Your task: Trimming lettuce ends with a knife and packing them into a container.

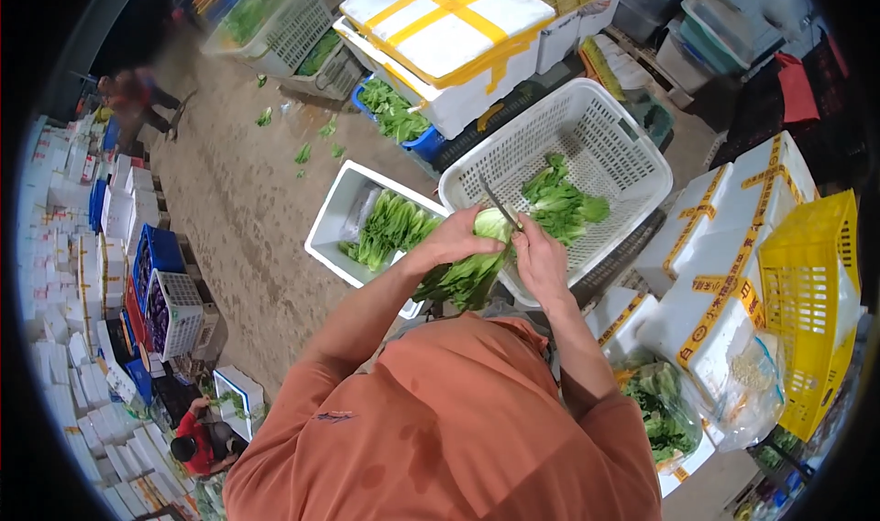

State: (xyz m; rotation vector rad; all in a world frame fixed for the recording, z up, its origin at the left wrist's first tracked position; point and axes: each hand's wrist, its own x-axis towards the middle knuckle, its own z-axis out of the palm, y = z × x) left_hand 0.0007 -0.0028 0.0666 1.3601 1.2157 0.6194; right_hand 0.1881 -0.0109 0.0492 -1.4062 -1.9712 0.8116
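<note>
My left hand (pixel 455 238) is closed round a head of lettuce (pixel 469 279), its pale base turned up and its green leaves hanging down near my shirt. In my right hand (pixel 541 263) is a knife (pixel 497 198), the blade pointing away to the upper left, right beside the lettuce base. Beyond both hands stands a white slotted plastic crate (pixel 632 159) with loose lettuce (pixel 564 202) lying in it. A white foam box (pixel 332 211) to the left holds several lettuces (pixel 390 230).
Taped foam boxes are stacked ahead (pixel 449 26) and at right (pixel 724 274), beside a yellow crate (pixel 807 310). Leaf scraps (pixel 303 153) lie on the wet floor (pixel 229 182). One person (pixel 197 438) in red crouches at lower left; another (pixel 137 99) is far off.
</note>
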